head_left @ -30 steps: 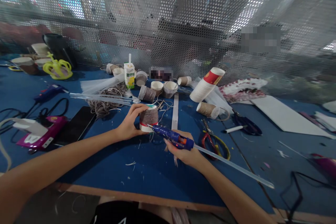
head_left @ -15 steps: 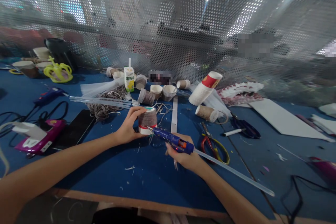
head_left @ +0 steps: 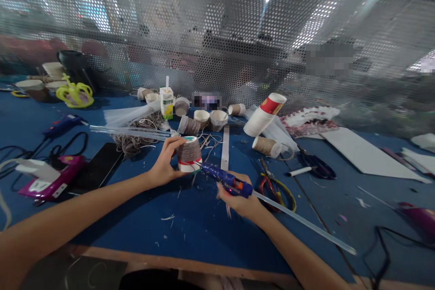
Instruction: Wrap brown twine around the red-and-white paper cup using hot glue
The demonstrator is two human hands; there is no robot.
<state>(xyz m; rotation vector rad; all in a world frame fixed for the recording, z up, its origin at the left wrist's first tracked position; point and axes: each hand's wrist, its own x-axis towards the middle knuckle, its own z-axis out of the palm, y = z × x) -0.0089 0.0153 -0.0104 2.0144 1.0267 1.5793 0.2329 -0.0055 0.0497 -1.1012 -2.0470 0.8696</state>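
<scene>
Left hand (head_left: pixel 165 161) grips a cord-wrapped cup (head_left: pixel 189 151); right hand (head_left: pixel 239 197) holds a glue gun (head_left: pixel 226 178), its nozzle (head_left: pixel 198 164) seemingly touching the cup.

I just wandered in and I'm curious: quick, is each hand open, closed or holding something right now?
Left hand: holding the yarn-wrapped cup.
Right hand: closed around the blue glue gun, its tip close to the cup.

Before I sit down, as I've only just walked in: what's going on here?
A person's left hand holds a cup, and the right hand holds a blue glue gun, nozzle close to the cup's red band. Whether they touch is hard to tell. String wraps the cup above that band.
</scene>
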